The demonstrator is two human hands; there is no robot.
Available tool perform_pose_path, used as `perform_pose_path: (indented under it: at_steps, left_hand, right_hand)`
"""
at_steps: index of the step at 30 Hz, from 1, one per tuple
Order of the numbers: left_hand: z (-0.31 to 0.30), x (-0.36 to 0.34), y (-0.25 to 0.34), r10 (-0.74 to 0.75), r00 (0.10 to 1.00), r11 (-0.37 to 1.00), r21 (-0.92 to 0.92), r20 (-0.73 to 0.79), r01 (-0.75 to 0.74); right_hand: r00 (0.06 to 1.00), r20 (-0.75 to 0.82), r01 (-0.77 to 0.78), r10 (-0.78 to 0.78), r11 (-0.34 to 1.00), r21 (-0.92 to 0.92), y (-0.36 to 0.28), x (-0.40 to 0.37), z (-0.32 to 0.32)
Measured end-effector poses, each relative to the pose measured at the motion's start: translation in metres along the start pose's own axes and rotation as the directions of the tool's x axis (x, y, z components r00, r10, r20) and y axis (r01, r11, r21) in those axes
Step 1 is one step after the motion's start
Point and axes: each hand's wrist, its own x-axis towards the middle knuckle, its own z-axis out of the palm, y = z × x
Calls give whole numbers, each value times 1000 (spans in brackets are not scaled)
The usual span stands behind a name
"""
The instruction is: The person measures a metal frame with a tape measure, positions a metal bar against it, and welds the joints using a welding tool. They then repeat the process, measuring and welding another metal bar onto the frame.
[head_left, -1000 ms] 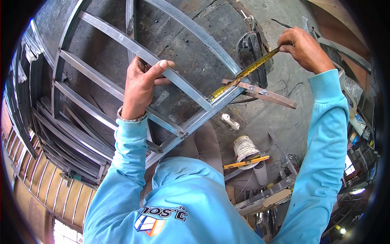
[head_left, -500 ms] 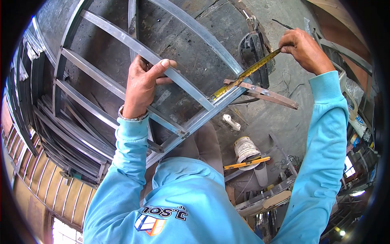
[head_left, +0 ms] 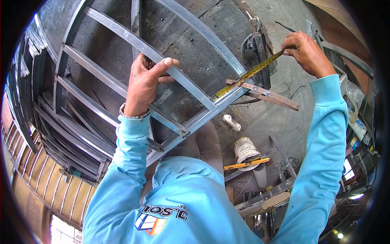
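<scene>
A metal frame [head_left: 195, 125] of curved and straight bars spans the upper left and middle. My left hand [head_left: 147, 81] is wrapped round one of its bars [head_left: 122, 35], thumb on top and fingers beneath. My right hand [head_left: 304, 51], raised at the upper right, pinches the end of a yellow tape measure [head_left: 262, 66]. The tape slants down to the frame's edge bar, its lower part lying along the inner side near a joint. Beside the tape, a rusty forked metal piece [head_left: 270, 94] rests across the edge bar. A thin dark strip sticks out beyond my right fingers.
Several curved metal bars [head_left: 65, 130] are stacked at the left. Below the frame on the right stand a white bucket [head_left: 245, 149] and, across it, a yellow level [head_left: 248, 163]. A white object [head_left: 231, 122] lies on the floor. A dark clamp-like tool [head_left: 255, 53] is behind the tape.
The frame and my left hand have shifted very slightly right in view. My right hand is a little lower and farther right, still holding the tape, which has twisted slightly.
</scene>
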Motion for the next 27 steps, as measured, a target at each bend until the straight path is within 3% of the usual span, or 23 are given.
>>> perform_pose_path:
  at_steps: [4,6,7,9,10,11,13,17,23,26,27]
  left_hand:
    - [2,-1,1,-7,1000,1000,-7,-11,7]
    - [1,-1,-1,-3,1000,1000,-3,-20,3]
    - [2,-1,-1,0,1000,1000,-3,-24,0]
    - [2,-2,0,18,999,1000,20,-30,-17]
    - [2,-1,-1,20,999,1000,20,-33,-20]
    - [1,-1,-2,17,1000,1000,15,-21,-17]
    - [1,-2,-1,30,999,999,15,-18,-30]
    - [4,-2,3,-8,999,999,-34,-31,7]
    - [6,-5,6,-3,999,998,-62,-48,0]
    - [5,-5,6,1,999,998,-66,-32,-3]
    - [5,-4,5,12,1000,998,-62,-25,-13]
  right_hand:
    - [981,-86,175,-171,984,40,23,-6,-11]
    - [987,-162,27,10,975,221,23,-16,-27]
    - [986,-165,32,5,975,219,18,-22,-33]
    - [983,-113,-43,144,780,624,4,-31,-46]
    - [990,-42,-68,131,732,677,-5,-33,-56]
    - [991,-44,-65,128,733,677,-20,-33,-54]
    - [942,-288,42,170,794,606,-55,-26,-45]
    - [964,-262,117,56,790,602,-112,13,-39]
    - [918,-382,77,110,894,442,-126,97,-5]
    - [881,-470,145,-47,974,174,-133,118,16]
    - [885,-463,140,-46,975,171,-134,120,20]
